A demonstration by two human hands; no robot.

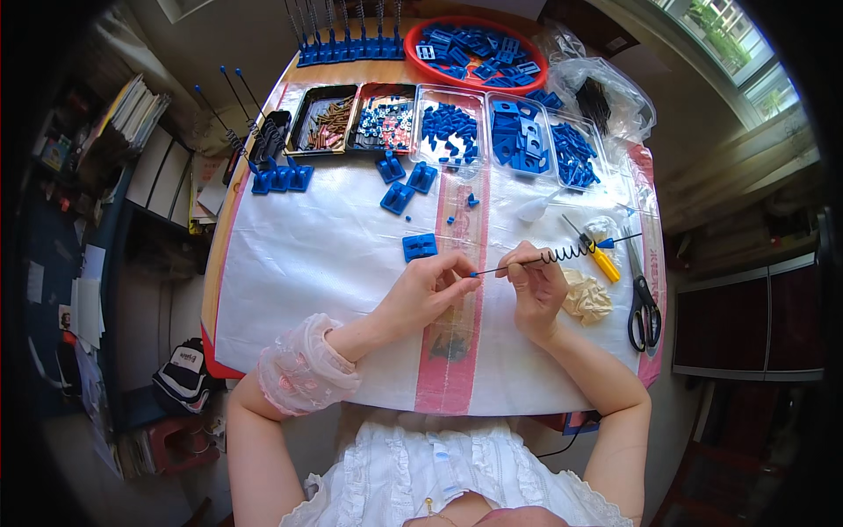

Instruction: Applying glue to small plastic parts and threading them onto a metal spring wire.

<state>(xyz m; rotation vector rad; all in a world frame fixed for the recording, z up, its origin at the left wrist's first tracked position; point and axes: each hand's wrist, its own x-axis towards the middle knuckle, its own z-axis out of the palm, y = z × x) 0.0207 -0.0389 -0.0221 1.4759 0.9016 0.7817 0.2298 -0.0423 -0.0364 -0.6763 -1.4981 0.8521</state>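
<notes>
In front of me, a thin black wire rod with a coiled spring section (pixel 569 253) runs from lower left to upper right. My right hand (pixel 537 285) is closed round it, just left of the coil. A blue cone (pixel 606 243) sits on the rod beyond the coil. At the rod's left end is a small blue cap (pixel 473 274), pinched between the thumb and fingertips of my left hand (pixel 437 285). Just beyond my left hand lies a blue plastic base (pixel 419 247). Farther off are more blue bases (pixel 398 198) and a small blue part (pixel 472 200).
Along the back stand a tray of brown screws (pixel 293 140), a tray of small mixed parts (pixel 358 146), clear boxes of blue parts (pixel 482 158) and a red basin (pixel 409 54). Finished-looking spring stands (pixel 281 178) are at left. Black scissors (pixel 644 314) and a yellow-handled screwdriver (pixel 605 265) lie right.
</notes>
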